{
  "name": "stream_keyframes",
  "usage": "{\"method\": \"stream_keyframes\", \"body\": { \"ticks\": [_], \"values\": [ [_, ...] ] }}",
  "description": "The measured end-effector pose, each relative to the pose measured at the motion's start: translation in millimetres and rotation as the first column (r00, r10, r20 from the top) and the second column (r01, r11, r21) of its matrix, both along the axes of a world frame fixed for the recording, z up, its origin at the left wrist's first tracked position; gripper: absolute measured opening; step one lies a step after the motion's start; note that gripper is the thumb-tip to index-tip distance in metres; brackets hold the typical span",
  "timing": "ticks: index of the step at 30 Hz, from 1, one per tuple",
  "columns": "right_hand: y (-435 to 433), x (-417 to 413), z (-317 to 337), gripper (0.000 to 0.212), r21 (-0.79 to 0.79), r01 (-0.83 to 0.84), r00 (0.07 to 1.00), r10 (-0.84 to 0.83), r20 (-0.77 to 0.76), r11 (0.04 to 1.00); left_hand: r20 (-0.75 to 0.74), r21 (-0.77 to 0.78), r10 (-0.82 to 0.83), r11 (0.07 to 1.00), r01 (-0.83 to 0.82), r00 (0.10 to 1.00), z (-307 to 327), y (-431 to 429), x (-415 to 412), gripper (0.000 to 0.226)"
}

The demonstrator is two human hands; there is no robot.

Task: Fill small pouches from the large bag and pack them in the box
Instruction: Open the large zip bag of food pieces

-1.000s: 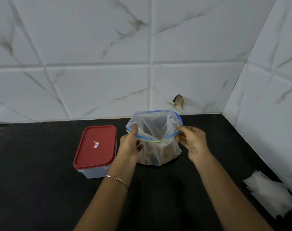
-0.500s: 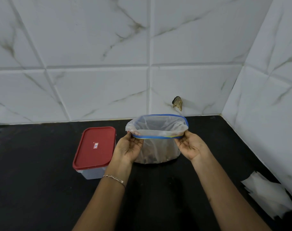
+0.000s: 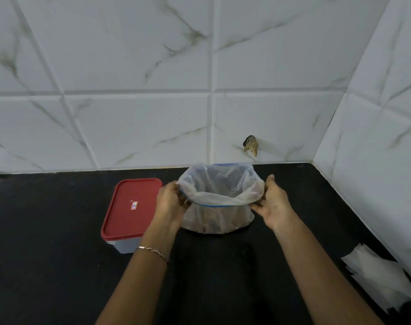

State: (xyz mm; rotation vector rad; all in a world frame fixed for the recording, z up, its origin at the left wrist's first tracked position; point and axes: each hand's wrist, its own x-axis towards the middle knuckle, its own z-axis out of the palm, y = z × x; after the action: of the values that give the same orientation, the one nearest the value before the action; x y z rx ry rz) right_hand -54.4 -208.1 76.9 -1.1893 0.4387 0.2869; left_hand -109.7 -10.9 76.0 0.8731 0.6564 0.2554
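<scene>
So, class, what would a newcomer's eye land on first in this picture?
The clear large bag at the centre, its mouth folded down and gripped by the left hand and right hand. Then the red-lidded box just left of it, lid on, and the pale pouches stacked at the lower right.

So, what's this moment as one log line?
left hand + right hand: hold large bag rim | box: closed

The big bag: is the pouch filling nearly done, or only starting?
Barely begun. Done: the large bag stands open, rim rolled down. In hand: left hand and right hand hold that rim. To do: the flat pouches lie unfilled; the box has its red lid on.
</scene>
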Motion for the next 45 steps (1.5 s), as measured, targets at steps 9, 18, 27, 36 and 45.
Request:
{"method": "stream_keyframes", "body": {
  "ticks": [9, 18, 27, 36, 45],
  "values": [
    [0, 2, 11, 0.050, -0.923, 0.351, 0.676, 0.641, 0.365, 0.156, -0.136, 0.946, 0.037, -0.290, 0.141, 0.990, 22, 7, 16, 0.042],
    [1, 29, 17, 0.012, -0.934, 0.358, 0.695, 0.664, 0.274, 0.010, -0.364, 0.928, -0.131, -0.132, 0.348, 0.922, 26, 18, 53, 0.021],
    [6, 48, 14, 0.016, -0.689, -0.202, 0.875, 0.444, 0.193, 0.696, -0.104, 0.219, -0.434, 0.868, 0.446, 0.895, 11, 34, 59, 0.021],
    [8, 51, -10, 0.020, -0.028, -0.294, 0.942, 0.285, -0.177, 0.955, -0.115, -0.254, -0.350, 0.915, 0.313, 0.930, -6, 30, 56, 0.016],
    [6, 54, -19, 0.019, 0.130, -0.299, 0.954, 0.301, 0.008, 0.945, -0.031, -0.078, -0.322, 0.945, 0.319, 0.946, -16, 31, 54, 0.019]
  ]
}}
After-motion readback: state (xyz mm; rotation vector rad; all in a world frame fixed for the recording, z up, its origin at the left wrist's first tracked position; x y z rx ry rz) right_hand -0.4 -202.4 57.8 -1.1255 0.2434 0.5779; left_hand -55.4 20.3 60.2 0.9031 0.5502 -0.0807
